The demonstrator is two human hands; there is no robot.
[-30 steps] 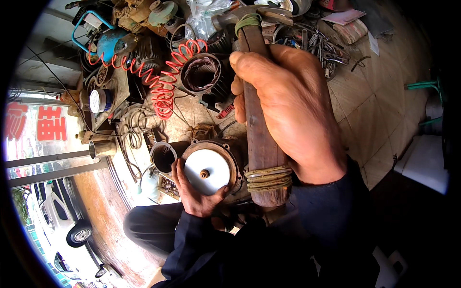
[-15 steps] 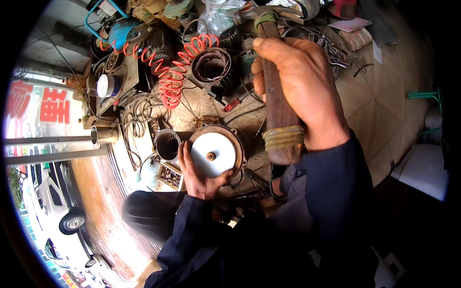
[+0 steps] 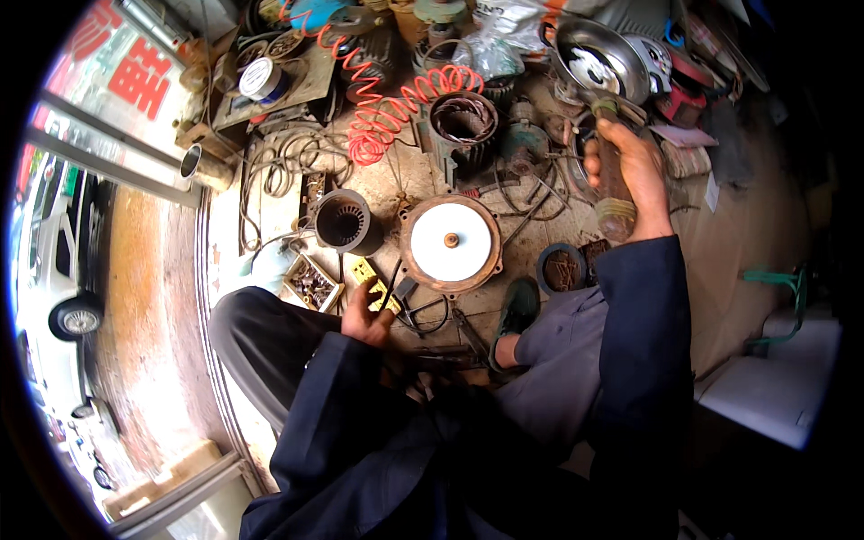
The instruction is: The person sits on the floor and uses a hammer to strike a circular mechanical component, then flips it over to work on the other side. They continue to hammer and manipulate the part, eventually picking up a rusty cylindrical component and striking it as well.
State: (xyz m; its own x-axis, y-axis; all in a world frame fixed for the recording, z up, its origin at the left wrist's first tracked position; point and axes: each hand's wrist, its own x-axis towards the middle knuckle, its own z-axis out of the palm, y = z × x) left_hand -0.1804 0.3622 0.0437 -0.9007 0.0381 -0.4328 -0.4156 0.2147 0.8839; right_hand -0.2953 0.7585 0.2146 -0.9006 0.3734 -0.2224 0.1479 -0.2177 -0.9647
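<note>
My right hand is raised on the right, wrapped round the wooden handle of a hammer bound with cord. The hammer's head points away and is hard to make out against the clutter. On the floor before me sits a rusty round motor housing with a white disc on it and a brown stub at its centre. Just left of and nearer than the housing, my left hand has its fingers curled round a slim dark rod, apart from the housing. A yellow perforated piece lies beside these fingers.
A slotted motor core stands left of the housing, near a box of small parts. A wound stator and coiled red hose lie farther back. At back right is a metal pan; a round dark tray sits nearer.
My left hand has left the white disc and moved nearer me, closing on the slim dark rod. My right hand with the hammer appears lower and farther away. The view has shifted.
</note>
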